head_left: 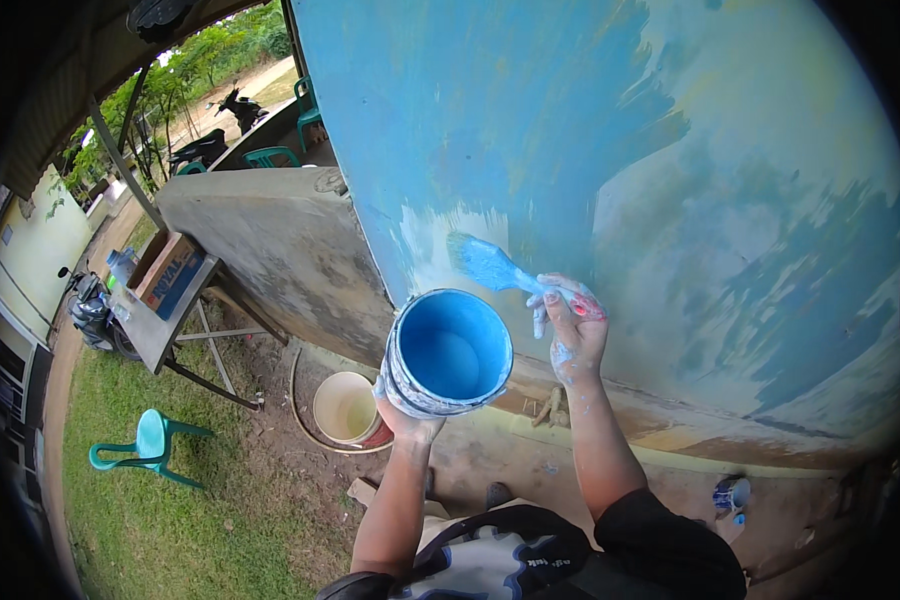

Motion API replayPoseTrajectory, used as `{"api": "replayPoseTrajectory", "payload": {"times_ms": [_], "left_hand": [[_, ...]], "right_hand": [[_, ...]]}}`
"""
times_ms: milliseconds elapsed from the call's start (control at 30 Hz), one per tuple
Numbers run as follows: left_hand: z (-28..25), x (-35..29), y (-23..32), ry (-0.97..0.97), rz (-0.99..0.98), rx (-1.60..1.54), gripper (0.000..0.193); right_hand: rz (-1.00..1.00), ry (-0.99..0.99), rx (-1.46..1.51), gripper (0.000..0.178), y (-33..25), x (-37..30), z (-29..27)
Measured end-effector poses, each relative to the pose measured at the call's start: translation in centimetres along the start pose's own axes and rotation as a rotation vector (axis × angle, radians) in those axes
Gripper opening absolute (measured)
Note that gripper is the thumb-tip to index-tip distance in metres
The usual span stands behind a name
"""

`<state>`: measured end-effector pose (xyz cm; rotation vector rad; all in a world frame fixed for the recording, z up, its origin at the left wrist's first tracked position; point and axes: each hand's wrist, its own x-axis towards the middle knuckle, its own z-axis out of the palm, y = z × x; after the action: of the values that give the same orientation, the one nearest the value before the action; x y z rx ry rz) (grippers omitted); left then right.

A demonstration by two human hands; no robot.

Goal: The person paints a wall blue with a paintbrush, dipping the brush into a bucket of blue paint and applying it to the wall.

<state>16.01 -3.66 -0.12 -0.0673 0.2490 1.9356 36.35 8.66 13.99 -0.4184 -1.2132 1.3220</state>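
Here the flat, blue-loaded paintbrush (490,266) lay with its bristles against the patchy blue-and-white wall (670,180), low down near the wall's left edge, its handle pinched in the fingers of the right hand (570,325) (paint-spattered). The left hand (402,415) cupped the small round tin of blue paint (448,352) from below, held just beside the brush. To do this stroke well, I judged the tin should stay level and close, and the brush be drawn evenly over the bare white patch. A cream plastic bucket (346,408) stood on the ground below, a green plastic chair (145,447) on the grass farther left.
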Motion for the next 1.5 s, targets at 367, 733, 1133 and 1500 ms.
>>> {"api": "replayPoseTrajectory", "payload": {"times_ms": [367, 733, 1133, 1500], "left_hand": [[-1.5, -6.9, 0.1, -0.019, 0.163, -0.054, 0.068], [-5.6, -12.3, 4.1, 0.107, 0.235, -0.075, 0.068], [-4.7, -13.7, 4.7, 0.074, 0.273, -0.031, 0.060], [-4.9, -14.4, 4.9, 0.115, 0.266, -0.034, 0.059]], "right_hand": [[-0.551, -0.362, -0.888, 0.024, 1.6, 8.2, -0.7], [-0.410, -0.417, -0.887, 0.022, 4.5, 3.5, -0.2], [-0.513, -0.292, -0.833, 0.020, 1.8, 5.4, 2.4], [-0.693, -0.262, -0.901, 0.020, 0.9, 5.6, 1.7]]}}
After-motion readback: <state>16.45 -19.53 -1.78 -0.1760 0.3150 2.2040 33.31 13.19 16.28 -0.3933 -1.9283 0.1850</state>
